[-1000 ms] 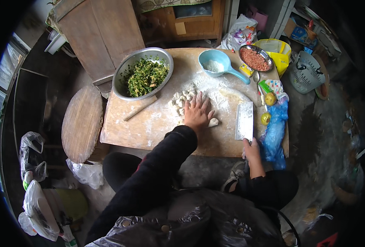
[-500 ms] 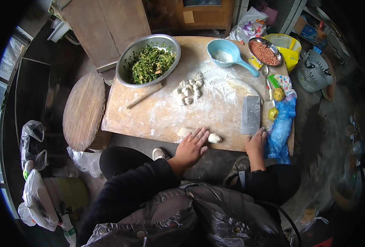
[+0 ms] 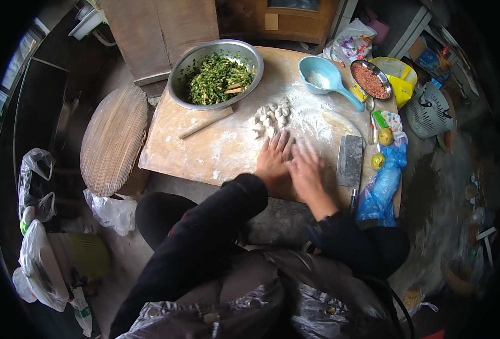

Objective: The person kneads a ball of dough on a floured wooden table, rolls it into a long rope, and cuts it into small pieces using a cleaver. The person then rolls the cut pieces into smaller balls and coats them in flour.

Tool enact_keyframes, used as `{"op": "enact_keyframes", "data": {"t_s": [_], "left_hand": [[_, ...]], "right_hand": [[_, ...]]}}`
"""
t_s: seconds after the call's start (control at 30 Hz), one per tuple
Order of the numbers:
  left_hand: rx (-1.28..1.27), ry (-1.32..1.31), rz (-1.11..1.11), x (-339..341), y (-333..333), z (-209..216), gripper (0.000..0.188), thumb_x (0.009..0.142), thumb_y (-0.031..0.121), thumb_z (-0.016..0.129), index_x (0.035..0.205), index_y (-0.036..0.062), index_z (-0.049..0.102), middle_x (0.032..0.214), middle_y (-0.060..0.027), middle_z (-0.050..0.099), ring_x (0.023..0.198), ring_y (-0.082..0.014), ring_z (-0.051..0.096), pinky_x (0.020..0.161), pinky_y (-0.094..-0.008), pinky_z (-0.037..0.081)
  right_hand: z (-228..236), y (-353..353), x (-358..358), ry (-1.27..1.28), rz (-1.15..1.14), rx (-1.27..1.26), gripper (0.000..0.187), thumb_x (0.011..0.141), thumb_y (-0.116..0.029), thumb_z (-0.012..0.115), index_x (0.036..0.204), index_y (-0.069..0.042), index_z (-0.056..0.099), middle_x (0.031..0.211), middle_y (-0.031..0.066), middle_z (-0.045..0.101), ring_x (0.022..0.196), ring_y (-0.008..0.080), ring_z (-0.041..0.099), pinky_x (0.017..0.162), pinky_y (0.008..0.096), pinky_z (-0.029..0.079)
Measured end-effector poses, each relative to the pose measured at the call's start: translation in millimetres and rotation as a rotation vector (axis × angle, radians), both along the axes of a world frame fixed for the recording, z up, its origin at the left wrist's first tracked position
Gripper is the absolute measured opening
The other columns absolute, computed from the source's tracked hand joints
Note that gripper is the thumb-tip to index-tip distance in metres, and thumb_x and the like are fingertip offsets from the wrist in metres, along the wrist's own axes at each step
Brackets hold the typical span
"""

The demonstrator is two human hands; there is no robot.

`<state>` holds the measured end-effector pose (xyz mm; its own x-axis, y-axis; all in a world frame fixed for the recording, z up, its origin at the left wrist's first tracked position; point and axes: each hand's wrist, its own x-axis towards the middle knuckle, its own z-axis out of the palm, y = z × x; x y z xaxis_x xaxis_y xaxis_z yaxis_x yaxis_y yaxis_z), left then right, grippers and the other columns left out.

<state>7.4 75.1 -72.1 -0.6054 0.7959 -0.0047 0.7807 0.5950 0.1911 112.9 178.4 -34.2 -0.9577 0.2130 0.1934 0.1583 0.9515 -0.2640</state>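
Note:
My left hand [image 3: 273, 159] lies palm down over the floured board [image 3: 204, 161], its fingers stretched out, just below a cluster of small cut dough pieces [image 3: 271, 117]. Close beside it is my right hand [image 3: 308, 169], fingers also extended but blurred by motion. No dough roll shows now; the hands may be covering it. To the right of my right hand a cleaver [image 3: 350, 161] lies flat, its dark handle toward me. A wooden rolling pin [image 3: 206, 123] rests on the left part of the board.
A steel bowl [image 3: 173, 85] of chopped green filling stands at the back left. Behind the loose flour [image 3: 312, 116] sit a blue ladle-shaped scoop [image 3: 338, 83] and a plate of minced meat [image 3: 369, 79]. Blue plastic [image 3: 382, 183] lines the right edge. A round wooden lid [image 3: 114, 138] is at left.
My right hand has left the cleaver's handle and moved left beside my left hand. My left hand has gone forward and right. The dough roll is out of sight, and the view has shifted slightly.

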Motion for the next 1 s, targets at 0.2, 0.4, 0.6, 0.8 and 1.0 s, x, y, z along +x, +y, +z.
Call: {"op": "enact_keyframes", "data": {"t_s": [0.2,0.4,0.6,0.8,1.0], "left_hand": [[0.081,0.064,-0.082,70.3,-91.7,5.6,0.072,0.092,0.037,0.049,0.151,0.0032,0.029,0.159,-0.0193,0.024,0.148,-0.0323,0.024,0.119,-0.045,0.018],[0.223,-0.045,-0.016,33.3,-85.6,4.9,0.066,0.097,0.043,0.044,0.148,0.0021,0.035,0.158,-0.0169,0.028,0.145,-0.0311,0.029,0.117,-0.0475,0.023],[0.146,0.088,0.194,-47.5,-44.8,-1.7,0.056,0.097,0.041,0.042,0.147,0.0162,0.041,0.16,-0.0088,0.027,0.147,-0.0319,0.024,0.117,-0.0535,0.02],[0.121,0.094,0.017,-23.2,-75.1,0.0,0.056,0.1,0.043,0.038,0.151,0.0201,0.035,0.158,-0.0034,0.033,0.146,-0.029,0.028,0.118,-0.0543,0.018],[0.029,-0.051,-0.034,46.9,-128.0,17.6,0.071,0.095,0.058,0.044,0.152,0.017,0.033,0.158,-0.0122,0.029,0.146,-0.0323,0.027,0.115,-0.0568,0.022]], "right_hand": [[-17.6,-59.9,44.3,-0.267,0.072,-0.141,0.085,0.093,-0.058,0.048,0.151,0.001,0.026,0.159,0.02,0.023,0.148,0.033,0.019,0.119,0.0465,0.013],[-34.0,-30.9,-9.6,-0.229,-0.126,-0.009,0.084,0.094,-0.058,0.047,0.151,0.001,0.027,0.159,0.0207,0.021,0.149,0.0339,0.015,0.119,0.0463,0.011],[-25.6,26.2,-79.6,0.015,-0.193,0.151,0.067,0.099,-0.05,0.043,0.149,-0.007,0.037,0.159,0.018,0.024,0.145,0.0342,0.024,0.118,0.0463,0.017],[-32.3,21.0,-25.7,-0.172,0.098,0.129,0.077,0.097,-0.053,0.045,0.153,-0.004,0.026,0.161,0.0165,0.018,0.148,0.0329,0.019,0.12,0.0444,0.012],[-1.9,12.9,79.1,-0.43,0.272,-0.028,0.084,0.09,-0.05,0.06,0.151,-0.003,0.027,0.159,0.0197,0.019,0.147,0.0375,0.019,0.117,0.0504,0.016]]}}
